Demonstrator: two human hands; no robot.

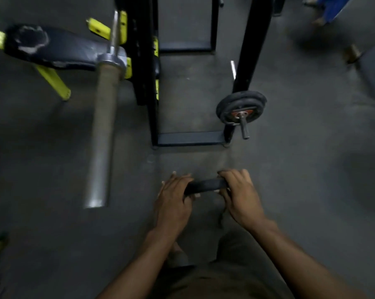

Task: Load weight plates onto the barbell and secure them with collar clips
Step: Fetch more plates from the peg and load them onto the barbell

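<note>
Gripping weight plate [206, 185] edges, both hands, right of barbell sleeve [102, 134]

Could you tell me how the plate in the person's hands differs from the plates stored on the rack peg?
The held plate is gripped edge-on between the left hand and right hand, above the floor; the rack plates hang on a peg, faces showing. The held plate is single; the rack plates are stacked, with an orange centre visible. Both look dark and round-edged; the held plate's full shape is hidden.
</note>
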